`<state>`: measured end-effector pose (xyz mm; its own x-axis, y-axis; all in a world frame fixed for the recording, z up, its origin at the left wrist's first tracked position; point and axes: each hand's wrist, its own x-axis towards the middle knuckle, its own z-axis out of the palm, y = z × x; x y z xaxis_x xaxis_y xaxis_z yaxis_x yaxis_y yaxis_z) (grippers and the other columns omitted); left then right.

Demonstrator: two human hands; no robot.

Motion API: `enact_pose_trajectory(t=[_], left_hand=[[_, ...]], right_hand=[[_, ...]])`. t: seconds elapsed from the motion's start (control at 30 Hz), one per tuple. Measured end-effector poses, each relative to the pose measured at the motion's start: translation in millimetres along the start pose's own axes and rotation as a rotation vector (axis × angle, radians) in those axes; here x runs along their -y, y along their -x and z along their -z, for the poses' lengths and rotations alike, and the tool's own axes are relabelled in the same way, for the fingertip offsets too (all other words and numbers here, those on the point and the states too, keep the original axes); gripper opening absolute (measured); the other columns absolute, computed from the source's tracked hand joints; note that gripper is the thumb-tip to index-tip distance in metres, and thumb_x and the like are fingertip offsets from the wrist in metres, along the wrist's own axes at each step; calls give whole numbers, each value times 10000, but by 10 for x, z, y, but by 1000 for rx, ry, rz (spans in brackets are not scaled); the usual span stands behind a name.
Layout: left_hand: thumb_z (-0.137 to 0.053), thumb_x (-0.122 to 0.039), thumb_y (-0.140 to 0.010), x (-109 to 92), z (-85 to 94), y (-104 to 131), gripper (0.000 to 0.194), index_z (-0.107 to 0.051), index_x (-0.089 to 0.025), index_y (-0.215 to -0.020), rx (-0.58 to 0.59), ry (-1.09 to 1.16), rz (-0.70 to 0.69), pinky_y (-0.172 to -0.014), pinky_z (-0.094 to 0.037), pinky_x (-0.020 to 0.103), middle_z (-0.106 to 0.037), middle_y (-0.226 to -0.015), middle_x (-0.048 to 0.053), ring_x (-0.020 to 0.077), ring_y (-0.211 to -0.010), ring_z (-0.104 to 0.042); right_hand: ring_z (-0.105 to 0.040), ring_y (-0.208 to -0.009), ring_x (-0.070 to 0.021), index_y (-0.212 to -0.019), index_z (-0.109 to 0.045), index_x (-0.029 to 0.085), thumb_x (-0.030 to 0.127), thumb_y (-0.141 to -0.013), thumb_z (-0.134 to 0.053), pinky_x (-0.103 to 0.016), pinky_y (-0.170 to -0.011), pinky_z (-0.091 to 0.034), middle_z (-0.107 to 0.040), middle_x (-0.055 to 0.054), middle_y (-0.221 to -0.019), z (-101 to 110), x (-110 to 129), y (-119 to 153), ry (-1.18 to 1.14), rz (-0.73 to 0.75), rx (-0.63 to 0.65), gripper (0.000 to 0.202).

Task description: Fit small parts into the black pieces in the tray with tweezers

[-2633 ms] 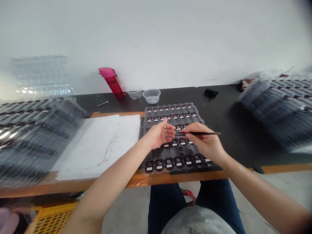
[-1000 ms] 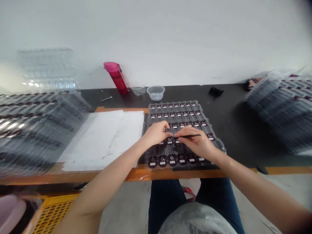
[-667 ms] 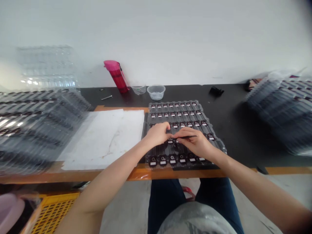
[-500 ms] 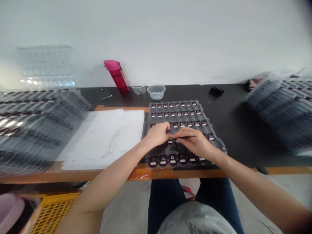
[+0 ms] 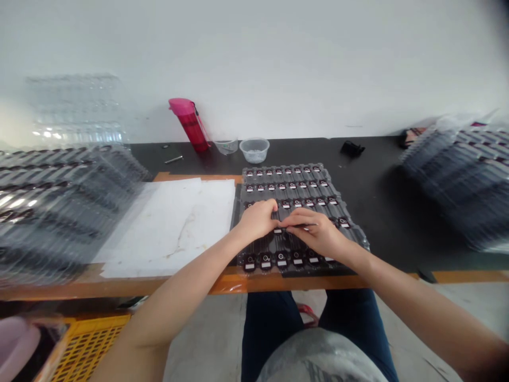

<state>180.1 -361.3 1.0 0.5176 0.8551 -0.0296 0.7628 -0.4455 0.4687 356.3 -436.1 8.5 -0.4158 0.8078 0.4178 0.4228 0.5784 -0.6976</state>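
Observation:
A clear plastic tray [image 5: 292,193] lies before me, with rows of small black parts [image 5: 282,258] in its pockets, each bearing a white label and a ring mark. Over its middle, my left hand [image 5: 259,217] has its fingers curled, thumb tip close to a black part in the fourth row; what it pinches is hidden. My right hand [image 5: 316,231] meets it from the right, fingers closed on a thin dark tool [image 5: 311,225] held nearly level. The tool's tip is lost between the fingertips, so its kind is unclear.
White paper sheets [image 5: 170,228] lie left of the tray. Stacked filled trays stand at left [image 5: 59,207] and right [image 5: 469,180]. Behind are a pink bottle [image 5: 193,127], a clear tub [image 5: 254,154] with small pieces, and a black object [image 5: 352,148]. A yellow crate [image 5: 89,345] sits below.
Both hands stay in almost the same place. The thin tool in my right hand has turned slightly, and less of it shows past the fingers.

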Motion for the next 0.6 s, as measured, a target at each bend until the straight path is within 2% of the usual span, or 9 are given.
enact_pose_trajectory(t=[0.6], left_hand=[[-631,-311,-680,-31,41,21,244,-522,-231,-882,16,9,-2,-550,-318,251,-588,-743,-8,182,-731,-570]], right_hand=[[-562,-724,-134,-976,-658,197,177,-918,-469,-224,-597,-460,-570,-64,-870,-4,31,-5,47,43,-1,198]])
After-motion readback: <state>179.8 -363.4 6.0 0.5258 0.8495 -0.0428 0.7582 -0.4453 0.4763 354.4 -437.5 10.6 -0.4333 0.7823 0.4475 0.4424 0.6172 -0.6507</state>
